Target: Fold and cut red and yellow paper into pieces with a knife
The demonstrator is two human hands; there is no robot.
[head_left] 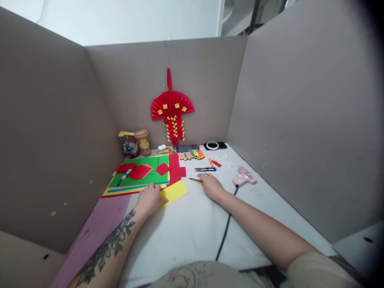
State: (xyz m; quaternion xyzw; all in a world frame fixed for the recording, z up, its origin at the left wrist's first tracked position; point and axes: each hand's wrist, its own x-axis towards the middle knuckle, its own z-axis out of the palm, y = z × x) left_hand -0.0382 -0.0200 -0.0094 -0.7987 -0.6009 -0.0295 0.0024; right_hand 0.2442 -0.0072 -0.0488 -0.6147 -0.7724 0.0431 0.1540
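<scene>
My left hand (149, 200) is at the near edge of the stacked coloured sheets, its thumb over a strip of yellow paper (177, 192). The strip slants up to the right from that hand, over the white tabletop. My right hand (211, 186) lies low on the table with its fingers closed around a craft knife (195, 181), whose blade points left. Just beyond it rest blue-handled thread snips (207, 169). A red sheet (178, 173) sticks out from behind the yellow strip. The palm side of both hands is hidden.
Green sheets (144, 182) carry red paper pieces (139, 172) and a marker (124, 177). Small coloured paper rolls (191, 155) line the back. A pink glue gun (245, 177) with a black cord (225, 230) lies right. A red fan ornament (172, 105) hangs on the grey partition (210, 80).
</scene>
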